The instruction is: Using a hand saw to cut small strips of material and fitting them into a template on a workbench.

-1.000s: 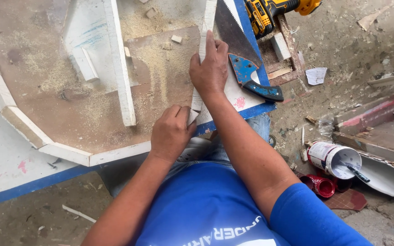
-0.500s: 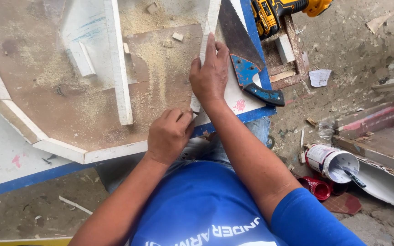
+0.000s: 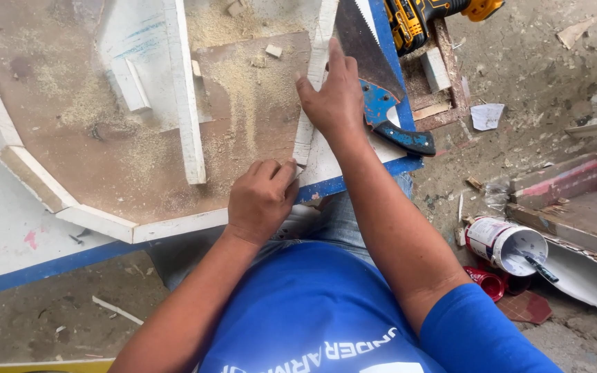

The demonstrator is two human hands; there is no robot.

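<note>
Carpentry workshop, handsaw, sawdust, cordless drill

A narrow white wooden strip lies flat along the right edge of a sawdust-covered brown board, running lengthwise away from the person, its near end at the board's corner.

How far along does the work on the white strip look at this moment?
Cutting looks done: sawdust covers the board and the handsaw lies idle. In hand: the right hand presses the white strip flat while the left hand works at its near end with something hidden. The strip shows no fastening; the drill lies unused.
</note>
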